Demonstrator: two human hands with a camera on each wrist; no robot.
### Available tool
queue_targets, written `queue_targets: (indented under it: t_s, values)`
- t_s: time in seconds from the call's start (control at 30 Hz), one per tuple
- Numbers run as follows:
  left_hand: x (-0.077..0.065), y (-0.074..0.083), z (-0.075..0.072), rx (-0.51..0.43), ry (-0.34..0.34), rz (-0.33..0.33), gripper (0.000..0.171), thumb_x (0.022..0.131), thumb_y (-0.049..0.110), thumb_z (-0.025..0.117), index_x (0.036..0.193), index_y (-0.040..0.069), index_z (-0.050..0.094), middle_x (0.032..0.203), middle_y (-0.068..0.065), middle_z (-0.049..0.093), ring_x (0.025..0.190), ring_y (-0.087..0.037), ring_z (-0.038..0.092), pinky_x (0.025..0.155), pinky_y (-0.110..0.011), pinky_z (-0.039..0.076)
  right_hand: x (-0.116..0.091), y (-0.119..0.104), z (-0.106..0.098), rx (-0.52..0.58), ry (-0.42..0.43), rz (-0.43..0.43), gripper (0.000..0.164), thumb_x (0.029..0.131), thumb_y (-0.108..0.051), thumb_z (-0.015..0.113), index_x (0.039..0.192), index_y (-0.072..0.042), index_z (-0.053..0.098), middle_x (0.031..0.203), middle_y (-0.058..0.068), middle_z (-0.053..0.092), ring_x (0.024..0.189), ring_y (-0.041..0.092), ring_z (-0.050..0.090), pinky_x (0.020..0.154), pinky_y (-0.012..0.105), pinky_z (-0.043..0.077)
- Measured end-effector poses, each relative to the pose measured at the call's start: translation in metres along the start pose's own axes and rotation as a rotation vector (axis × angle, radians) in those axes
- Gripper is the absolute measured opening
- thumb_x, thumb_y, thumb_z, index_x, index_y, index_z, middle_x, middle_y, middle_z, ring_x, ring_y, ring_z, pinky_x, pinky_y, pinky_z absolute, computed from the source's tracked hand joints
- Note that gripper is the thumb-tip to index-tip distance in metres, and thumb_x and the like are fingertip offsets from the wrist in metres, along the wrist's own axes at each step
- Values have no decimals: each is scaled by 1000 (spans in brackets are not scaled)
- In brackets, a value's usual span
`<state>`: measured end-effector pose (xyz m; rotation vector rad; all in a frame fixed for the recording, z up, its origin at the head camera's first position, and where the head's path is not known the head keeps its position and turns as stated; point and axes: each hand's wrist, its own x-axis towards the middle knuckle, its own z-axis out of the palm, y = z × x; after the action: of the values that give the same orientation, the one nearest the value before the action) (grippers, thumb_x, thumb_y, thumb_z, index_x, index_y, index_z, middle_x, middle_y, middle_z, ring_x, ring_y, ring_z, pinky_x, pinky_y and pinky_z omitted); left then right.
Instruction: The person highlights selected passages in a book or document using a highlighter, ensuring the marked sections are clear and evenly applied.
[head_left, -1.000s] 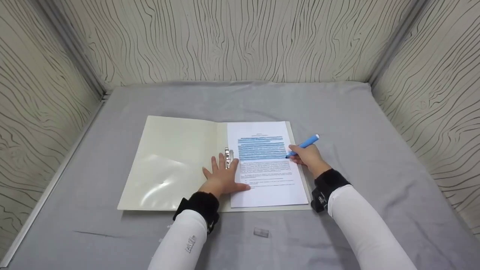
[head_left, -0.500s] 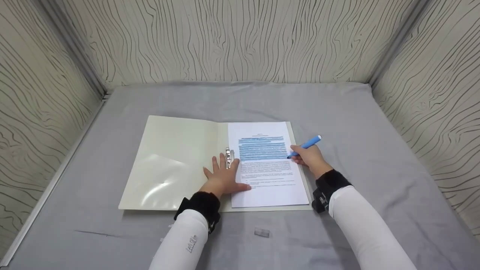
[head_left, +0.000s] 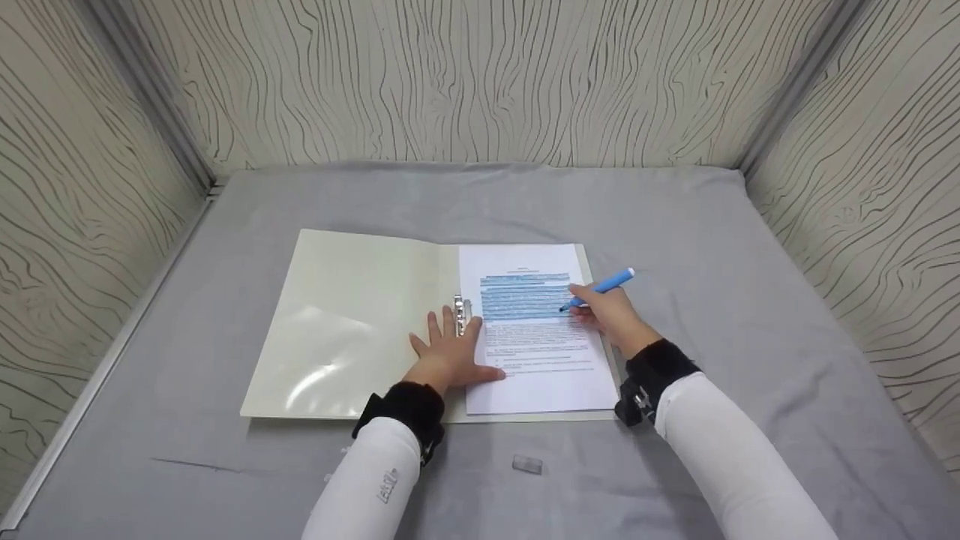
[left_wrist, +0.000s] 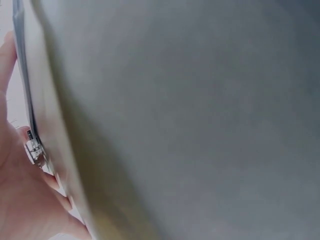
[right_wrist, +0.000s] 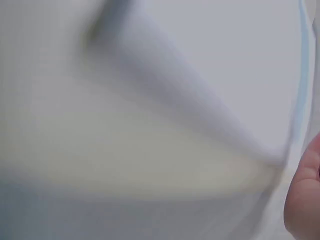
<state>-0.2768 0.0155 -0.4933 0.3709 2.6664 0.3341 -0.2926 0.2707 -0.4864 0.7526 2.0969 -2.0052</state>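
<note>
An open cream folder [head_left: 352, 300] lies on the grey cloth, with a stack of printed paper [head_left: 540, 394] on its right side. The upper text lines of the top sheet carry blue highlighting [head_left: 525, 298]. My right hand [head_left: 611, 315] pinches a blue highlighter [head_left: 611, 282], its dark tip at the lower right part of the blue block. With fingers spread, my left hand [head_left: 450, 356] rests on the folder's spine and the paper's left edge, beside a metal ring clip [head_left: 460, 315]. In the left wrist view, part of the hand shows at the left edge.
A small clear piece, perhaps a cap or eraser [head_left: 527, 464], lies on the grey cloth [head_left: 675, 225] in front of the folder. A dark line [head_left: 195, 464] marks the cloth at the front left. Patterned panels [head_left: 465, 82] enclose the back and sides.
The right hand and highlighter have shifted left and slightly up, from the right end of the blue block to inside it. The left hand stays on the folder and paper.
</note>
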Motion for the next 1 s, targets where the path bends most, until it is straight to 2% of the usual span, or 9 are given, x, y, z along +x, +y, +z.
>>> queue_targets:
  t_s: [0.17, 0.37, 0.57, 1.0]
  values:
    - [1, -2, -1, 3, 0, 0, 101, 68, 70, 65, 149, 27, 23, 154, -20, -2, 138, -43, -8, 100, -69, 4, -6, -4, 48, -60, -79, -5, 32, 88, -23, 65, 106, 0, 51, 79, 8, 61, 63, 11, 61, 61, 21, 50]
    - [-1, 0, -1, 17, 2, 2, 100, 68, 71, 63, 149, 27, 24, 154, -20, 0, 138, -43, -6, 100, -69, 7, -7, 2, 83, -146, -69, -38, 29, 85, -24, 68, 97, -1, 55, 69, 6, 63, 58, 10, 62, 56, 21, 51]
    - [-1, 1, 0, 36, 16, -1, 98, 69, 71, 63, 148, 27, 25, 154, -20, 1, 138, -43, -3, 100, -69, 9, -5, 5, 97, -186, -50, -67, 27, 84, -25, 69, 91, -2, 57, 67, 6, 63, 57, 11, 62, 56, 21, 51]
    - [-1, 1, -1, 31, 18, 1, 99, 68, 71, 63, 149, 28, 25, 154, -19, 1, 138, -43, -5, 100, -69, 8, -3, 7, 103, -183, -11, -53, 29, 84, -23, 70, 94, 1, 56, 71, 8, 63, 60, 12, 64, 59, 23, 53]
